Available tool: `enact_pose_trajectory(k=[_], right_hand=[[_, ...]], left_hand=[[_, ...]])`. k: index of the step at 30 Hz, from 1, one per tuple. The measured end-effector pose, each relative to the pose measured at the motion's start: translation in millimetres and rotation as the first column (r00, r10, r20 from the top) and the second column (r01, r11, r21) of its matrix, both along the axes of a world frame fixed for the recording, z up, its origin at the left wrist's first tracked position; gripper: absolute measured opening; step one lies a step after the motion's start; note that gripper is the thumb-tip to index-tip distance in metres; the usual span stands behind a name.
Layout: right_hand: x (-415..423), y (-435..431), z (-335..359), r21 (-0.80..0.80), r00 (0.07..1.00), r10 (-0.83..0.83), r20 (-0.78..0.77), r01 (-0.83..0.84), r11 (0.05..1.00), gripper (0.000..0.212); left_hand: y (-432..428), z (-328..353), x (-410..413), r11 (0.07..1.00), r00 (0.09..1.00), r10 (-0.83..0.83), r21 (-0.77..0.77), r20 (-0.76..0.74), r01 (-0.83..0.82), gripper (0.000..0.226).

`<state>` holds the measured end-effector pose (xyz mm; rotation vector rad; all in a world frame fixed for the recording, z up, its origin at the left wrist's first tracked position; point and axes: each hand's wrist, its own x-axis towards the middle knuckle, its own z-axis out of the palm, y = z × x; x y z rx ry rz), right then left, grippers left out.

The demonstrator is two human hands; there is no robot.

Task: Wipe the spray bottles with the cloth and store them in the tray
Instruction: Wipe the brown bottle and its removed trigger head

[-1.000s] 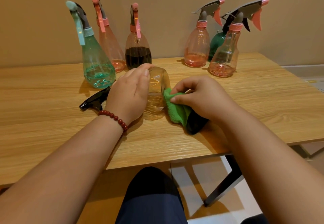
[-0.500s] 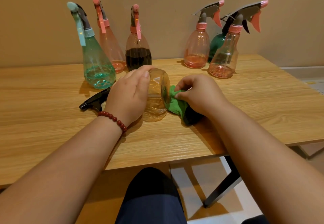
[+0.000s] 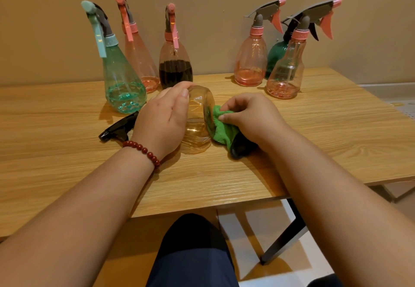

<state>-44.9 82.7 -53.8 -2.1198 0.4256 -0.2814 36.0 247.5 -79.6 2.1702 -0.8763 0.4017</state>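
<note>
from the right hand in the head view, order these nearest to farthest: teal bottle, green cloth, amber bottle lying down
1. green cloth: pinched in the right hand.
2. amber bottle: just left of it, on its side, gripped by the left hand.
3. teal bottle: back left, upright.

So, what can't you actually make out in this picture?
All in the head view:
The tray is nowhere in frame.
The neck of the amber bottle is hidden under the left hand.
The dark green bottle is mostly hidden behind the pink bottle in front of it.
The right hand covers part of the green cloth. I cannot tell whether the black patch below belongs to the cloth.
</note>
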Motion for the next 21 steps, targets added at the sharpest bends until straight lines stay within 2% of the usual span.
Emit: enact_pose_trajectory(k=[5, 9, 14, 18, 21], right_hand=[[-14, -3, 12, -0.041, 0.968, 0.203, -0.145, -0.211, 0.977, 0.007], [-5, 4, 5, -0.130, 0.998, 0.046, -0.035, -0.050, 0.990, 0.004], [2, 11, 2, 0.044, 0.990, -0.084, 0.116, 0.080, 0.996, 0.004], [-10, 17, 9, 0.126, 0.984, 0.025, 0.178, -0.048, 0.991, 0.005], [-20, 13, 10, 0.226, 0.985, 0.129, 0.117, -0.153, 0.962, 0.007]], left_hand=[[0, 0, 2, 1.000, 1.000, -0.006, -0.001, -0.005, 0.006, 0.066], [2, 0, 2, 1.000, 1.000, -0.024, -0.009, -0.005, 0.024, 0.067], [1, 0, 2, 1.000, 1.000, -0.024, 0.002, -0.007, 0.024, 0.066], [2, 1, 2, 1.000, 1.000, -0.021, -0.003, -0.012, 0.021, 0.068], [2, 1, 1, 0.999, 0.999, -0.032, -0.013, -0.013, 0.032, 0.069]])
